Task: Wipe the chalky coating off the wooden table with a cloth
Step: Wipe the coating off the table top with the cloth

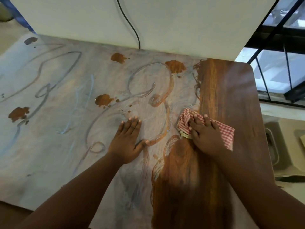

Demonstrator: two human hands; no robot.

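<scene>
A wooden table [227, 90] fills the view. Its right strip shows bare brown wood. The rest carries a pale chalky coating [54, 146] with grey-blue swirls and several brown wet blotches. My right hand [206, 134] presses a red-and-white checked cloth [227, 134] flat on the table, at the border between coated and bare wood. My left hand [127, 139] lies flat on the coating with fingers spread, holding nothing, just left of the cloth.
A white wall [148, 22] stands behind the table, with a black cable [132, 27] hanging down to the tabletop. A black-framed window [280, 47] is at the right. Pale floor and containers [283, 146] lie beyond the table's right edge.
</scene>
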